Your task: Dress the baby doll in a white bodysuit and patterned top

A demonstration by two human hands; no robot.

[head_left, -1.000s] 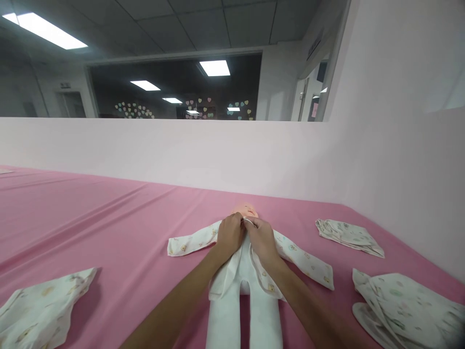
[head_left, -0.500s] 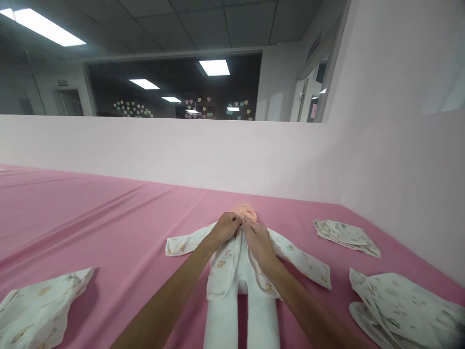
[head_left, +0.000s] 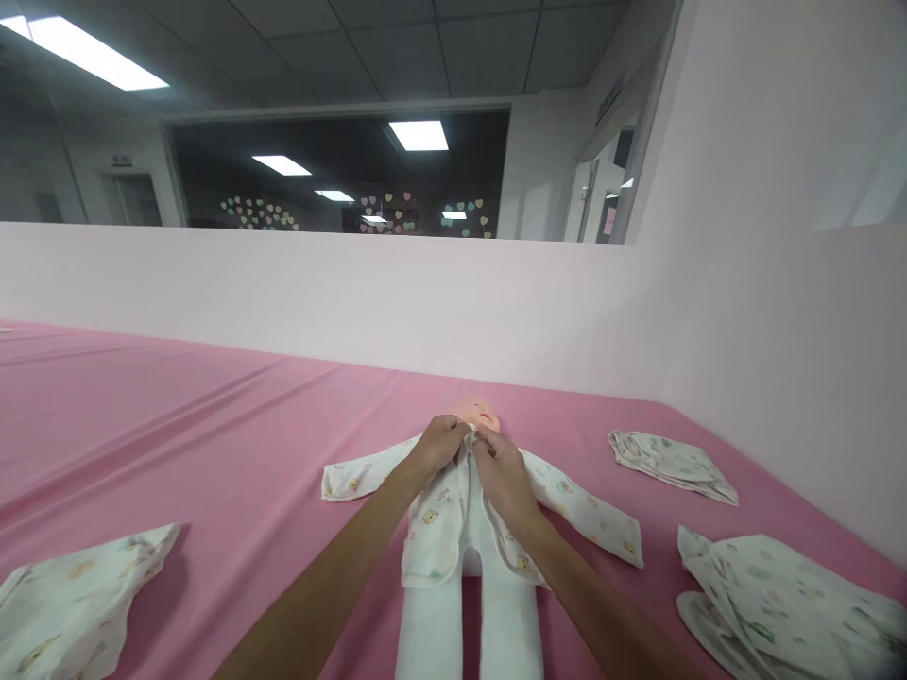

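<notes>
A baby doll (head_left: 479, 414) lies face up on the pink table (head_left: 213, 434), head away from me. It wears a white patterned jacket (head_left: 434, 529) with both sleeves spread out, and white legs (head_left: 432, 633) point toward me. My left hand (head_left: 437, 444) pinches the left edge of the jacket's collar just below the doll's chin. Pressed against it, my right hand (head_left: 500, 470) pinches the collar's right edge. The two hands hide the neck opening.
A folded patterned garment (head_left: 673, 463) lies to the right, a bigger pile (head_left: 772, 586) at the near right and another garment (head_left: 71, 595) at the near left. A pale pink partition (head_left: 354, 302) runs along the far and right sides of the table.
The jacket's left front panel has been drawn across the doll's chest. Both hands have stayed at the collar, shifting slightly up toward the chin.
</notes>
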